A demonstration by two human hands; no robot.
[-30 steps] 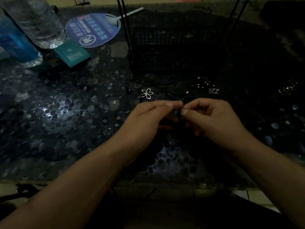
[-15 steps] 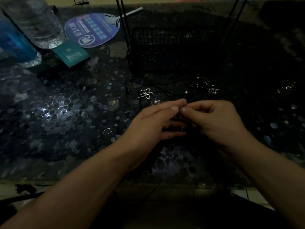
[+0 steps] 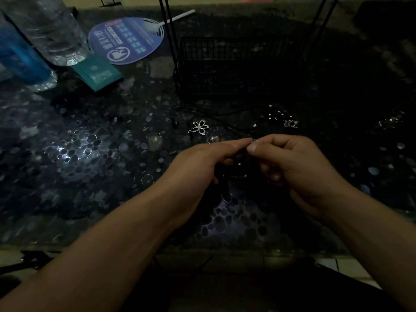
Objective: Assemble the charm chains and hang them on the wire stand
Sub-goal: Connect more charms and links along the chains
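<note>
Both hands pinch a tiny chain fitting together, just above the bench.

The left hand [image 3: 202, 161] and right hand [image 3: 299, 167] meet fingertip to fingertip on a small glinting ring or clasp [image 3: 254, 140]; half a second ago the left fingers were spread lower, and now they have tucked in, so the joining looks nearly seated. The dark bench [image 3: 90, 165] lies under them. Just beyond the left fingers lies a silver flower charm [image 3: 199, 127]; beyond the right, a small square charm [image 3: 291, 123]. Farther off stands the black wire stand [image 3: 236, 64], no chains visible on it.
</note>
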